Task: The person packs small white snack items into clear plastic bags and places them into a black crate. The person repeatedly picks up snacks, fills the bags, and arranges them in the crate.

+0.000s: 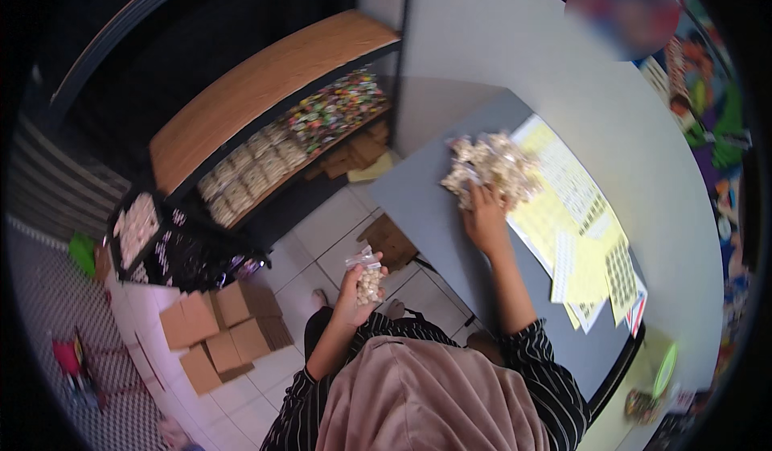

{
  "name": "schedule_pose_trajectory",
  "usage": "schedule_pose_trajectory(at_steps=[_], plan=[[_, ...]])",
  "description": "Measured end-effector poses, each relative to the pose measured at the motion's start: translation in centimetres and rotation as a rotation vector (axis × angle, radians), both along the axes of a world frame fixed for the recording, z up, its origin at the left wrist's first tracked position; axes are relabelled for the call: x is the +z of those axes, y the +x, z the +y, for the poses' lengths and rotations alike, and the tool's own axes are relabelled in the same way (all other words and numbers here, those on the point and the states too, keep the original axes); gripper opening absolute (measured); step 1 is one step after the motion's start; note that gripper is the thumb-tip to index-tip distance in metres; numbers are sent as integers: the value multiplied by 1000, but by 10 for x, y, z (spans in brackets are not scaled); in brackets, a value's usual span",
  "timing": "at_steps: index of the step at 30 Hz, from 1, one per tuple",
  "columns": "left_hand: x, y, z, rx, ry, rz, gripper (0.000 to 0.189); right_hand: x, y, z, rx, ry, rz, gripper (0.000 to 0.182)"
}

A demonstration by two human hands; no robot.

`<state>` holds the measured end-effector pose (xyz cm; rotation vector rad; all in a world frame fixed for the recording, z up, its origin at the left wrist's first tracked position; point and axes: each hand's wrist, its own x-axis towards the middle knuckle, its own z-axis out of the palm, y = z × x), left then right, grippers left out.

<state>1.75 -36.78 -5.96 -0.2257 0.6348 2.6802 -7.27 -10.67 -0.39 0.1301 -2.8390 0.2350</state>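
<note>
My left hand (350,307) holds a small clear zip bag (368,287) filled with pale beige pieces, above the tiled floor and close to my body. My right hand (487,224) reaches over the grey table (425,191) and touches the near side of a heap of similar small bags (497,161). Its fingertips are partly lost among the bags, so whether they grip one is unclear. Right beside the heap, overlapping yellow and white sheets of printed labels (564,209) lie on the table.
A wooden-topped shelf (271,83) at upper left stores beige packs (250,176) and multicoloured small items (338,110). Cardboard boxes (232,336) stand on the floor, near a black crate (136,234) of pinkish packs. A brown stool (389,243) sits beside the table. A blurred person (624,13) appears at upper right.
</note>
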Motion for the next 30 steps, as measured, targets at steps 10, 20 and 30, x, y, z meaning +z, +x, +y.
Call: schedule_pose_trajectory(at_steps=[10, 20, 30], plan=[[-11, 28, -99, 217, -57, -56, 41, 21, 47, -86, 99, -398, 240, 39], [-6, 59, -235, 272, -69, -74, 34, 22, 69, -344, 1089, -501, -170, 35], [20, 114, -378, 714, -467, 108, 50, 9, 102, -510, 1255, -892, -385, 26]])
